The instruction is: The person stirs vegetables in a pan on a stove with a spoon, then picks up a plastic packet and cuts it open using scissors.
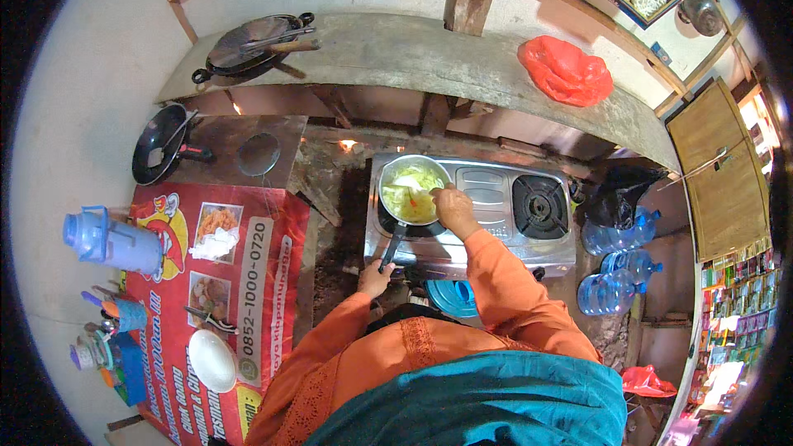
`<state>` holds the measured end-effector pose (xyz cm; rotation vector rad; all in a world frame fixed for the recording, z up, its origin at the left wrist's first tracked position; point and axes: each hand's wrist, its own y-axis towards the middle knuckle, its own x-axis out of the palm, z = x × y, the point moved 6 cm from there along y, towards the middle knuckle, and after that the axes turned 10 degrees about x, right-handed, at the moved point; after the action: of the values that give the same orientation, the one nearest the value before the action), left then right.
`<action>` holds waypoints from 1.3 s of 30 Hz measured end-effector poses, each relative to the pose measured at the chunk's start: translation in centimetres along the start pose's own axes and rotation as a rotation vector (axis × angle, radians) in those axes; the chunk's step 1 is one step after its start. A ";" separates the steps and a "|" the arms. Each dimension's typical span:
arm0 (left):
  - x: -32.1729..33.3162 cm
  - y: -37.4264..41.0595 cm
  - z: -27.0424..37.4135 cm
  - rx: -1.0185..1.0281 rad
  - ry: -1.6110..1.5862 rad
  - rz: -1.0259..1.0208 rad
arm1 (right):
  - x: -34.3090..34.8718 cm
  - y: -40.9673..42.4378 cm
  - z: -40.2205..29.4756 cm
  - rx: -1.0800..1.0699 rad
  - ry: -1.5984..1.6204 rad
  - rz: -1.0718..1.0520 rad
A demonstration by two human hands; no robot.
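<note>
A saucepan with a black handle stands on the left burner of a steel two-burner gas stove. Pale green and whitish food with a small red piece lies in it. My left hand grips the end of the pan's handle. Over the pan's right rim, my right hand has its fingers closed around a utensil that reaches into the food; most of it is hidden by the hand and the food. The right burner carries nothing.
At left, a table with a red printed cover bears a blue thermos jug, a white bowl and a knife. A black frying pan lies beyond. A ledge behind holds a wok and red plastic bag. Water bottles stand right.
</note>
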<state>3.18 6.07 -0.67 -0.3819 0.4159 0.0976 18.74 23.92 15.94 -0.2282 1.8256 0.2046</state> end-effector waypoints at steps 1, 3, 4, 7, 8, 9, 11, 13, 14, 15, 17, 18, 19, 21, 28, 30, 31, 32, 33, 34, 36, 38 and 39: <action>-0.1 -0.1 0.2 -0.008 0.009 -0.006 | -1.0 -0.6 -0.2 0.014 -0.001 -0.023; -0.3 -0.4 0.8 -0.008 0.008 -0.014 | -2.6 -1.7 -0.6 0.040 -0.003 -0.067; -0.3 -0.4 0.9 -0.008 0.007 -0.016 | -2.2 -2.5 -0.8 0.030 0.004 -0.117; 0.4 0.5 -0.8 0.003 0.009 -0.051 | -0.2 -4.7 -2.1 0.031 0.055 -0.154; 0.6 0.6 -1.0 0.007 0.001 -0.058 | 0.6 -4.6 -2.4 0.056 0.055 -0.183; 0.6 0.6 -1.0 0.010 -0.004 -0.064 | 1.2 -4.5 -3.0 0.080 0.056 -0.212; 0.4 0.7 -1.1 0.021 0.006 -0.017 | 2.2 -4.1 -3.3 0.105 0.072 -0.195; 0.3 0.6 -1.6 0.034 0.038 0.094 | 3.7 -3.3 -3.2 0.103 0.101 -0.107; 0.5 0.6 -1.6 0.029 0.038 0.049 | 4.3 -2.8 -2.8 0.120 0.131 -0.077; 0.2 0.4 -0.6 0.020 0.037 0.003 | 4.4 -2.5 -2.6 0.126 0.118 -0.074; -0.1 0.1 0.2 0.005 0.029 -0.045 | 3.7 -1.9 -2.3 0.128 0.088 -0.062; -0.1 0.1 0.4 -0.002 0.023 -0.050 | 2.7 -1.8 -2.4 0.147 0.059 -0.090; -0.1 0.0 0.5 -0.010 0.016 -0.056 | 2.3 -1.4 -2.2 0.145 0.057 -0.071; -0.3 -0.4 1.0 -0.010 -0.001 -0.017 | 1.4 -0.9 -1.5 0.145 0.053 -0.033; -0.1 -0.1 0.1 0.008 -0.005 0.004 | -1.4 1.3 1.2 0.055 -0.011 0.183; -0.1 -0.3 0.4 -0.006 0.012 0.002 | -1.1 1.1 2.2 0.078 -0.050 0.177; -0.2 -0.3 0.5 -0.012 0.020 0.001 | -0.8 0.9 2.6 0.089 -0.070 0.174; -0.2 -0.1 0.8 0.004 0.022 -0.011 | 0.5 0.9 3.4 0.152 -0.117 0.137; -0.3 -0.1 0.7 0.017 0.022 -0.020 | 1.3 0.3 3.7 0.120 -0.102 0.138; -0.3 0.0 0.8 0.031 0.021 -0.030 | 1.8 -0.5 4.1 0.087 -0.088 0.141; -0.3 -0.1 0.3 0.019 0.009 -0.014 | 1.0 -1.8 3.1 0.169 -0.049 -0.023; 0.0 0.1 0.3 0.014 -0.004 -0.020 | 1.9 -2.3 3.6 0.295 0.018 -0.079; 0.1 0.1 0.0 0.007 -0.015 -0.026 | 2.4 -2.6 3.9 0.355 0.052 -0.108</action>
<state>3.26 6.16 -0.72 -0.3793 0.3966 0.0738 22.47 22.31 12.57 -0.0817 1.8606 -0.2030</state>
